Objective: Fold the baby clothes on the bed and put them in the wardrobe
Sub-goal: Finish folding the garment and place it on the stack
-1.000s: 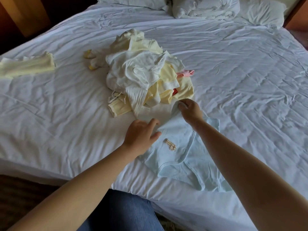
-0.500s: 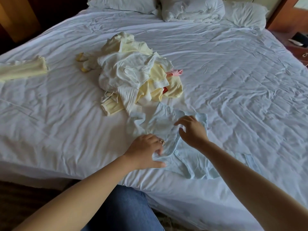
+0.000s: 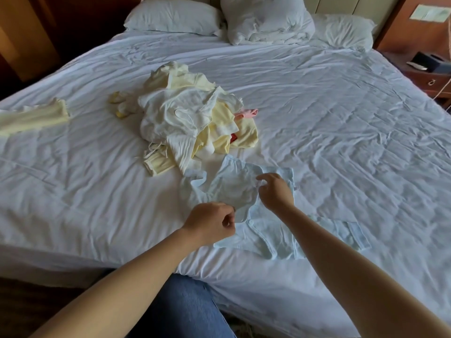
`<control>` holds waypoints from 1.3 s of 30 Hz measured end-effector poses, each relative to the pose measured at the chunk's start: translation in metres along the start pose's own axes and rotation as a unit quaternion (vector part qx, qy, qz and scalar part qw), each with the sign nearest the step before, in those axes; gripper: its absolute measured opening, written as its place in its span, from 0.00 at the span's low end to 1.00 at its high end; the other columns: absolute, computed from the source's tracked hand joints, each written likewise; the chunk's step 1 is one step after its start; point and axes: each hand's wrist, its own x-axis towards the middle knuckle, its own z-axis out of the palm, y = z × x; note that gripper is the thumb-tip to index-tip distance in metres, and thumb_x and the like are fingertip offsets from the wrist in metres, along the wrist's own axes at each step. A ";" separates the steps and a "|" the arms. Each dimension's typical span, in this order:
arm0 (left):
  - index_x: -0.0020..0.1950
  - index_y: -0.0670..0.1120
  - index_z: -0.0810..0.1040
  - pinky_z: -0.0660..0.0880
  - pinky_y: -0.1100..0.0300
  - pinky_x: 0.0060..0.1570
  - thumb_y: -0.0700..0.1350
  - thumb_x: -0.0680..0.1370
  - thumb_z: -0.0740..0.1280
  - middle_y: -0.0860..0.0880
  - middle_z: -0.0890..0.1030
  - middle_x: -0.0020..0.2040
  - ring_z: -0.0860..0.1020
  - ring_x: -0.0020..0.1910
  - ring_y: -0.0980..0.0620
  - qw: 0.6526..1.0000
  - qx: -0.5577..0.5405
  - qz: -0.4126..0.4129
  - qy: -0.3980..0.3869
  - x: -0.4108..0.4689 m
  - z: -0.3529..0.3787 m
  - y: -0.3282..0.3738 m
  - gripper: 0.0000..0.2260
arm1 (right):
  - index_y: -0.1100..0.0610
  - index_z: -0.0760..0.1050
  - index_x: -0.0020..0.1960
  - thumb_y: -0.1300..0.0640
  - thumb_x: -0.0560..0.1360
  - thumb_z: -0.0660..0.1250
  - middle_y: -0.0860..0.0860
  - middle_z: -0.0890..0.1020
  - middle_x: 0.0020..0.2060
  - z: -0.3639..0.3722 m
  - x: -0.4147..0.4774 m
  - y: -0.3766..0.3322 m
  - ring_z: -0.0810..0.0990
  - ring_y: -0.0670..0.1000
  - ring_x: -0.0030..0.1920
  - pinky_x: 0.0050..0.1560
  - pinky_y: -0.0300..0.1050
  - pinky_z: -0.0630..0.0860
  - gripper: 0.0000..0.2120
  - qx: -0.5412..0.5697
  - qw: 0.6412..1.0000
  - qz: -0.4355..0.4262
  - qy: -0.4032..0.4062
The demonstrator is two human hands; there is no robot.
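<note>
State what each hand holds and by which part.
Both pinch the light blue baby garment: left grip on its curved front edge, right grip on the flap's edge farther up.

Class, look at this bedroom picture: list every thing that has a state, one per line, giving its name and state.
light blue baby garment: spread on the bed, unfolded, held by both hands.
left hand: pinches the garment's near edge.
right hand: pinches the garment's upper fabric.
pile of baby clothes: heaped, unfolded.
pale yellow garment: lying flat, apart from the pile.
bedsheet: wrinkled.
nightstand drawer: closed.
</note>
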 end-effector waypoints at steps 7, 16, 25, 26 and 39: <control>0.41 0.51 0.79 0.70 0.67 0.37 0.47 0.70 0.68 0.57 0.80 0.39 0.76 0.36 0.59 1.000 -0.014 0.009 -0.023 0.005 -0.003 -0.003 0.02 | 0.52 0.71 0.70 0.61 0.76 0.57 0.53 0.69 0.71 0.005 0.029 -0.011 0.64 0.59 0.69 0.68 0.50 0.63 0.23 -0.064 0.995 0.017 -0.078; 0.36 0.51 0.76 0.65 0.67 0.34 0.47 0.70 0.65 0.57 0.76 0.35 0.73 0.35 0.59 0.998 -0.003 0.052 -0.039 0.015 0.009 0.002 0.03 | 0.51 0.63 0.75 0.54 0.77 0.61 0.50 0.61 0.75 -0.001 0.039 -0.011 0.57 0.56 0.74 0.72 0.53 0.56 0.27 -0.112 0.991 0.003 -0.072; 0.43 0.49 0.81 0.71 0.57 0.45 0.45 0.71 0.65 0.53 0.77 0.43 0.75 0.44 0.51 0.982 0.078 0.093 0.142 0.009 0.012 -0.027 0.06 | 0.52 0.56 0.78 0.53 0.81 0.56 0.49 0.53 0.79 0.025 -0.001 -0.016 0.46 0.48 0.78 0.77 0.45 0.41 0.27 -0.111 0.979 -0.161 -0.053; 0.45 0.48 0.81 0.71 0.56 0.46 0.45 0.71 0.63 0.52 0.77 0.45 0.76 0.46 0.49 0.982 0.096 0.083 0.142 0.006 0.013 -0.033 0.07 | 0.52 0.54 0.79 0.50 0.82 0.54 0.49 0.52 0.79 0.032 -0.008 -0.014 0.44 0.48 0.78 0.76 0.44 0.39 0.27 -0.126 0.975 -0.166 -0.073; 0.57 0.46 0.81 0.74 0.59 0.50 0.47 0.77 0.61 0.51 0.78 0.55 0.76 0.53 0.53 0.981 0.008 0.043 0.190 -0.029 -0.009 -0.072 0.13 | 0.48 0.64 0.74 0.46 0.80 0.60 0.47 0.64 0.75 0.032 -0.016 -0.041 0.59 0.51 0.75 0.72 0.52 0.62 0.24 -0.124 0.971 -0.196 -0.063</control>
